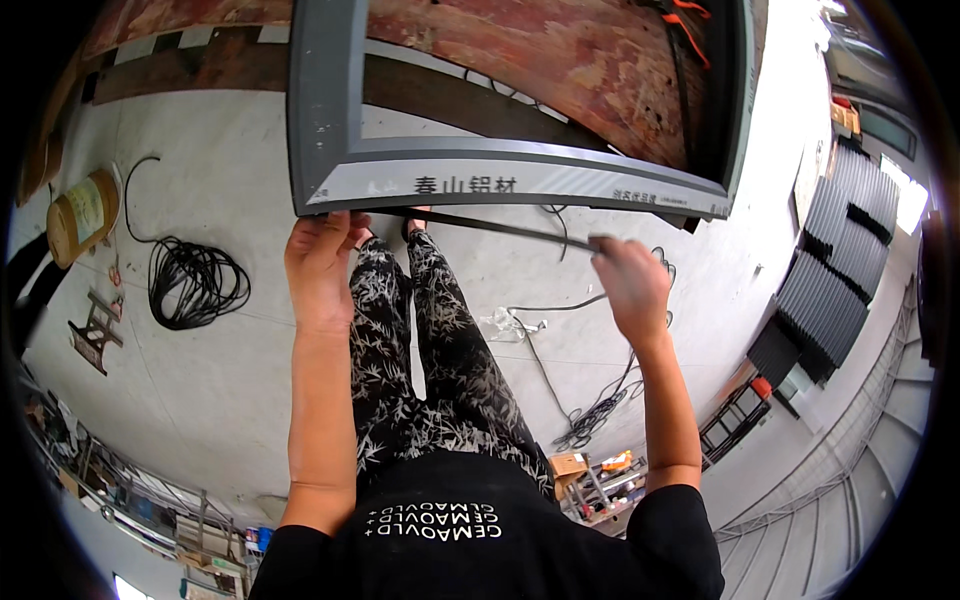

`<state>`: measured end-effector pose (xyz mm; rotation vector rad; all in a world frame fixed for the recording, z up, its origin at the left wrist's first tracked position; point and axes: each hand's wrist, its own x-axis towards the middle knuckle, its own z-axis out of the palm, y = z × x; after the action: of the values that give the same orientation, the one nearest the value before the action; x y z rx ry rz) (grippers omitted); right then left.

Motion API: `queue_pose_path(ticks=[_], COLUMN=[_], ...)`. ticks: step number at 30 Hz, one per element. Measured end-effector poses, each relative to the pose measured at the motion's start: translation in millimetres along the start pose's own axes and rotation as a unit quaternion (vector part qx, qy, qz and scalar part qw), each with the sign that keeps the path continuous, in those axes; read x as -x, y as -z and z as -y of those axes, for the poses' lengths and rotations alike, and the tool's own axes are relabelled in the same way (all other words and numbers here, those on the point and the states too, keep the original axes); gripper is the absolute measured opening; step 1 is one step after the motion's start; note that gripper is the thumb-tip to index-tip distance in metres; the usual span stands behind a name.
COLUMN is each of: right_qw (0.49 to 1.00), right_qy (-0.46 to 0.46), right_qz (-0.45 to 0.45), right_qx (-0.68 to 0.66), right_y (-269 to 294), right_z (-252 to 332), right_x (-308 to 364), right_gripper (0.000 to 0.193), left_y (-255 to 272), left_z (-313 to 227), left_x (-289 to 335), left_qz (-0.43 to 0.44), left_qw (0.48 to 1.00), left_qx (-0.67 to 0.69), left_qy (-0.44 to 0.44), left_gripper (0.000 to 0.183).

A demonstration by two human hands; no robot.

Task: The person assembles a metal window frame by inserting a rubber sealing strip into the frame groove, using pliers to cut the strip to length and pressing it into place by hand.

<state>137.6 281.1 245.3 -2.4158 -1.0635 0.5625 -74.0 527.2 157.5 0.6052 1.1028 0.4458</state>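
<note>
A grey metal frame (330, 90), probably a window or door frame, lies on the workbench with its near edge overhanging toward me. A thin black strip (500, 229), like a rubber seal, runs below that near edge, slanting slightly down to the right. My left hand (322, 245) is at the near left corner, its fingers pinched against the underside of the edge where the strip starts. Out to the right, my right hand (632, 288) is closed round the strip's other end, apart from the frame and smeared by motion. The strip looks taut between both hands.
The workbench (530, 60) has a worn reddish wooden top with orange straps (688, 30). On the floor at left lie a coiled black cable (195, 285) and a brown drum (84, 217). More cable (595, 415) lies at right, near stacked black corrugated panels (840, 255).
</note>
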Motion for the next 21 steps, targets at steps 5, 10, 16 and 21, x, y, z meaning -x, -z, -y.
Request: queue_pose_path(ticks=[5, 10, 16, 21], right_qw=[0.992, 0.989, 0.984, 0.983], right_qy=[-0.007, -0.028, -0.001, 0.015], right_qz=[-0.128, -0.143, -0.16, -0.162], right_qx=[-0.002, -0.034, -0.072, -0.085], right_y=[-14.8, -37.6, -40.1, -38.6], right_z=[-15.7, -24.9, -38.1, -44.3], right_x=[-15.8, -16.6, -17.0, -20.1], right_gripper=[0.012, 0.016, 0.022, 0.021], left_y=[-1.2, 13.9, 9.3, -2.4], left_z=[-3.5, -1.7, 5.1, 9.9], left_x=[0.3, -2.3, 1.1, 11.8], left_qz=[0.005, 0.019, -0.024, -0.056], left_qw=[1.0, 0.999, 1.0, 0.998], left_qx=[-0.023, -0.028, -0.008, -0.02], left_qy=[0.009, 0.009, -0.014, -0.021], left_gripper=[0.018, 0.02, 0.02, 0.019])
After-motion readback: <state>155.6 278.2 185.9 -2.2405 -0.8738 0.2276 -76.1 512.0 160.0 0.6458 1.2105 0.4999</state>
